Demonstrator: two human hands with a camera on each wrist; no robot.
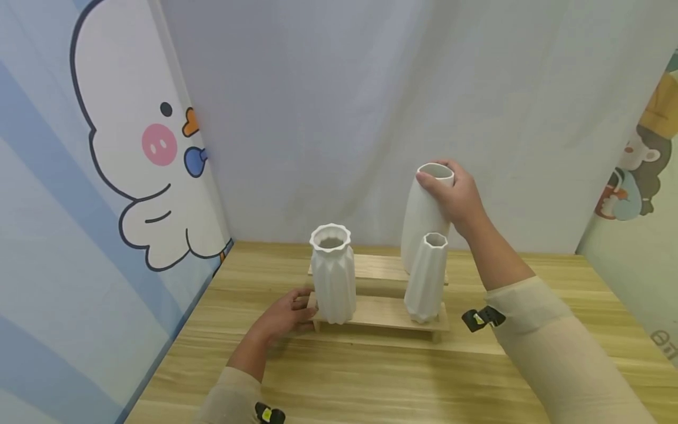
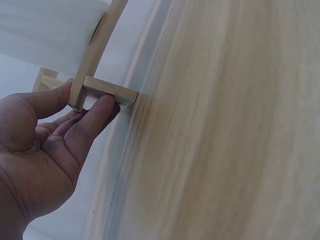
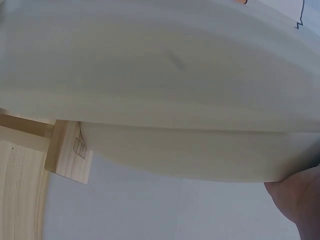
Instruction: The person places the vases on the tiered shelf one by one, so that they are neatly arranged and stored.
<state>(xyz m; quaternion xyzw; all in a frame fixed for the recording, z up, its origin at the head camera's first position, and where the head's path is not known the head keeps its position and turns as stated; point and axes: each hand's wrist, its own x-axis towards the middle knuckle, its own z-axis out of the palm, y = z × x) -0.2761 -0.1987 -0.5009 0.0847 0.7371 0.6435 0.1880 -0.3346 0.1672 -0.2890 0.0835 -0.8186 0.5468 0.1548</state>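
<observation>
With thumb and fingers my right hand grips a tall smooth white vase near its rim. The vase's base is at the right end of the upper step of a two-tier wooden stand, partly hidden behind a slim ribbed white vase. That slim vase stands on the lower step, at the right. On the lower step's left end is a wider fluted white vase. My left hand pinches the stand's left end; the left wrist view shows the thumb against the wooden board and fingers by its leg.
The stand rests on a wood-grain table. A pale grey curtain hangs behind it. Printed panels close in both sides, with a white cartoon bird at the left and a cartoon figure at the right.
</observation>
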